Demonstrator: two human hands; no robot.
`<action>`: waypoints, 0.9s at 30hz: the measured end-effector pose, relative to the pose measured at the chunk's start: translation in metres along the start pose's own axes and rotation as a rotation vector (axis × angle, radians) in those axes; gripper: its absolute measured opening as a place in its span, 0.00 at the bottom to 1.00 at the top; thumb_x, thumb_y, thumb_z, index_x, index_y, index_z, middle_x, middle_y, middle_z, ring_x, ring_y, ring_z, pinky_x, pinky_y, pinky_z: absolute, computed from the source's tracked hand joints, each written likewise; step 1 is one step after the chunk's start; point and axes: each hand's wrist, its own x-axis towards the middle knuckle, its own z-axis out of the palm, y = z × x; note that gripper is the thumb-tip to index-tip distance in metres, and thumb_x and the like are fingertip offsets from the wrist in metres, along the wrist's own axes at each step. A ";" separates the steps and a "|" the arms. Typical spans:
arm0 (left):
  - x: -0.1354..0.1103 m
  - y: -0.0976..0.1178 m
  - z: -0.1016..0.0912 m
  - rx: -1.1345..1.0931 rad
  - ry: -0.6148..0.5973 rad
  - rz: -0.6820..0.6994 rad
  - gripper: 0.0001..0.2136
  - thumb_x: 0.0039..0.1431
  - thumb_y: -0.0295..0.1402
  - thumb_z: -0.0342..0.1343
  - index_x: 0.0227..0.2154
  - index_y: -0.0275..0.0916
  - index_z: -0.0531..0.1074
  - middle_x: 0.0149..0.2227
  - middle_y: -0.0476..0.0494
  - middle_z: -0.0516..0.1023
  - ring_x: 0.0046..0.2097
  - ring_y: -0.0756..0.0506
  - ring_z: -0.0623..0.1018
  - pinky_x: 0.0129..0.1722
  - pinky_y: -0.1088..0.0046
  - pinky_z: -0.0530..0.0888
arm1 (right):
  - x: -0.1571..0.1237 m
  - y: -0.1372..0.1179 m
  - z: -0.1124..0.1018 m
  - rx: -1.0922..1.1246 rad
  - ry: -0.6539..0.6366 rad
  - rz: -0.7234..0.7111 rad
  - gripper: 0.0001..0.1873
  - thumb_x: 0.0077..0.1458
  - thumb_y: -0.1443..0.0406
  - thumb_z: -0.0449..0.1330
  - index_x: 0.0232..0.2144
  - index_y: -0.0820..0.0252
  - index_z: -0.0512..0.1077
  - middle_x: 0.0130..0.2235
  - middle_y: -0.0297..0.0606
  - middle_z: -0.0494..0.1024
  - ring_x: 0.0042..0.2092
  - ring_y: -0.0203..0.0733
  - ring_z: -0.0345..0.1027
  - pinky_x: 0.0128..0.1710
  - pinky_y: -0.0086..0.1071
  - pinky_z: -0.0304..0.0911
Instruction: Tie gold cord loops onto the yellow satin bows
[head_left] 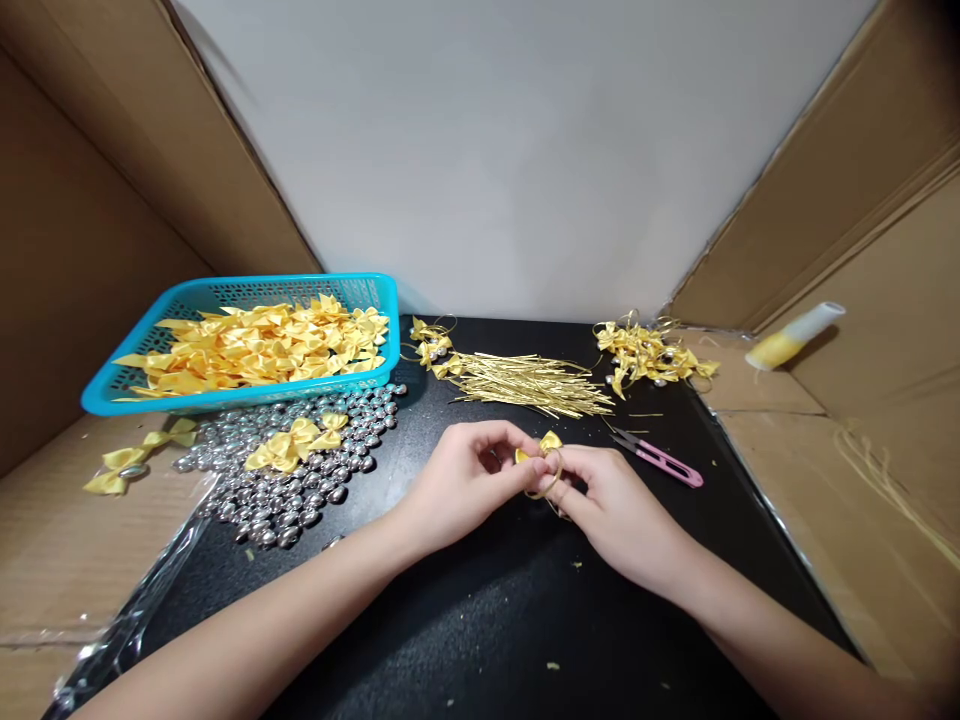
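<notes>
My left hand and my right hand meet over the middle of a black mat. Both pinch a small yellow ribbon bow with a loop of gold cord hanging from it between the fingertips. A bundle of cut gold cords lies just beyond the hands. Pink thread snips rest to the right of my right hand.
A turquoise basket full of yellow bows sits at the left. Silver beads with a few bows on them spread in front of it. Finished bows are piled at the back right. Cardboard walls stand on both sides; a white-and-yellow tube lies at the right.
</notes>
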 end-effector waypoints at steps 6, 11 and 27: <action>-0.001 0.002 -0.002 0.035 0.036 0.056 0.11 0.56 0.38 0.58 0.28 0.34 0.74 0.26 0.47 0.75 0.27 0.51 0.69 0.27 0.76 0.66 | 0.001 -0.001 -0.007 -0.082 0.035 0.001 0.13 0.58 0.62 0.57 0.23 0.60 0.69 0.25 0.33 0.71 0.27 0.35 0.62 0.28 0.28 0.55; -0.002 0.009 -0.010 0.268 0.044 0.150 0.11 0.61 0.37 0.54 0.30 0.35 0.74 0.26 0.49 0.73 0.26 0.52 0.66 0.26 0.77 0.62 | -0.002 -0.009 -0.022 -0.170 0.329 -0.206 0.08 0.54 0.67 0.60 0.39 0.57 0.74 0.36 0.38 0.77 0.39 0.42 0.71 0.40 0.34 0.65; -0.003 0.001 -0.004 0.243 0.028 0.236 0.08 0.65 0.36 0.51 0.33 0.36 0.70 0.27 0.49 0.75 0.29 0.51 0.73 0.28 0.76 0.67 | 0.009 -0.001 -0.016 0.330 -0.011 0.027 0.10 0.54 0.61 0.62 0.37 0.58 0.79 0.38 0.37 0.82 0.43 0.43 0.76 0.46 0.36 0.68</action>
